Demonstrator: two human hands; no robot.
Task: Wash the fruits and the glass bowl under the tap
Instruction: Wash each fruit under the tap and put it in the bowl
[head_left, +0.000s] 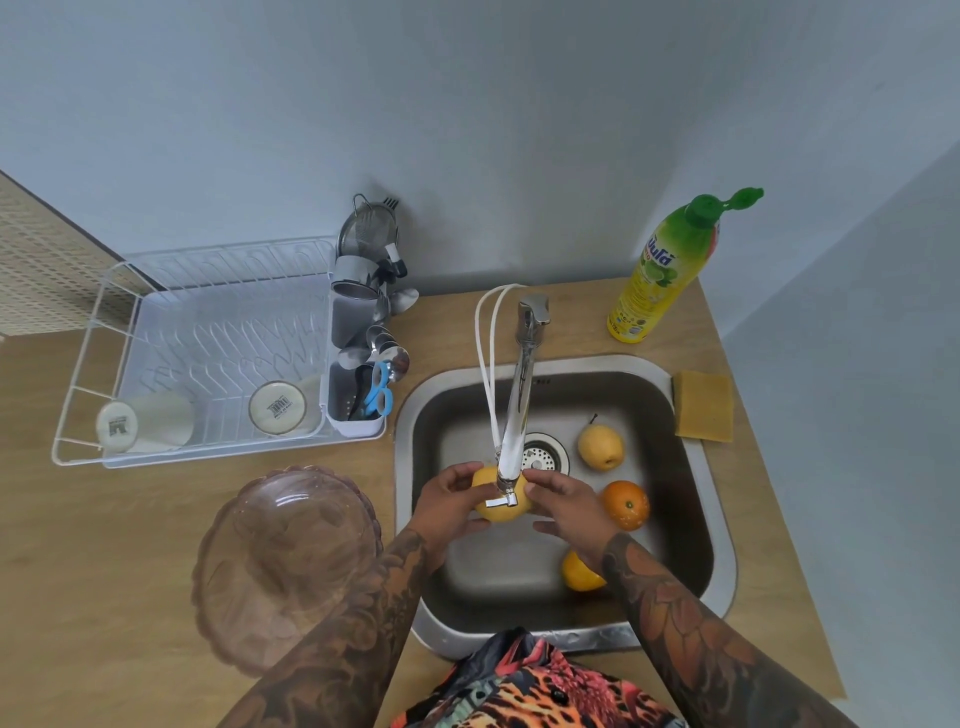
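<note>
Holding a round, smooth yellow fruit over the stainless-steel sink, beneath the spout of the chrome tap: left hand with fingers curled round the fruit's left side; right hand with fingertips on its right side, the other fingers spread and loose.

In the basin:
- pale yellow pear-like fruit with a short stem, just right of the perforated metal drain;
- glossy orange, dimpled skin, beside the right hand;
- second yellow-orange fruit, partly hidden by the right forearm.

On the wooden counter:
- tinted, scallop-edged glass bowl, left of the sink, upright;
- white wire dish rack holding two cream cups on their sides, with a grey cutlery holder of metal utensils;
- yellow rectangular sponge at the sink's right rim;
- yellow plastic dish-soap bottle with a green flip cap, cap open, by the wall.
</note>
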